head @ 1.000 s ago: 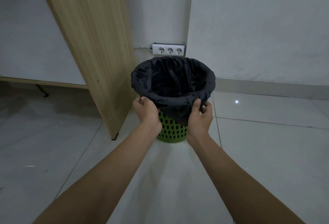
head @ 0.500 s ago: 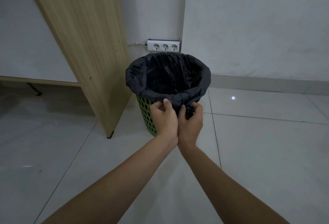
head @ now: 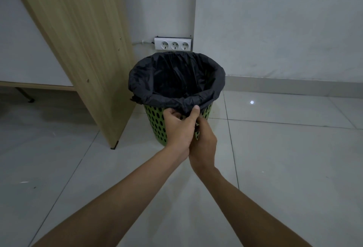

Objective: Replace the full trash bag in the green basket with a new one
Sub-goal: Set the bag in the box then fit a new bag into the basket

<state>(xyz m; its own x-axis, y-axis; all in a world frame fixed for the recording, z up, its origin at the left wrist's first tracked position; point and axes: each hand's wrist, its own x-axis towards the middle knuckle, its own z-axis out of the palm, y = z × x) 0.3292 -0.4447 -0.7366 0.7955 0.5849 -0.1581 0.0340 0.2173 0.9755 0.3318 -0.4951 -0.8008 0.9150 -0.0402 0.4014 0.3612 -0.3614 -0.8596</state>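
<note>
A green perforated basket (head: 155,121) stands on the tiled floor by the wall. A black trash bag (head: 174,81) lines it, its edge folded over the rim all the way round. At the near side of the rim my left hand (head: 178,127) pinches the gathered bag edge between thumb and fingers. My right hand (head: 204,140) sits just below and right of it, fingers curled on the bunched plastic hanging there. The two hands touch. Their fingertips hide part of the bunched plastic.
A slanted wooden panel (head: 84,46) stands close to the left of the basket, its foot on the floor. A white triple socket strip (head: 172,44) is on the wall right behind the basket. White floor tiles (head: 284,168) spread out to the right and in front.
My hands came together from the two sides of the near rim, gathering the bag's loose edge into one bunch. The left hand now lies over the right. More green wall shows.
</note>
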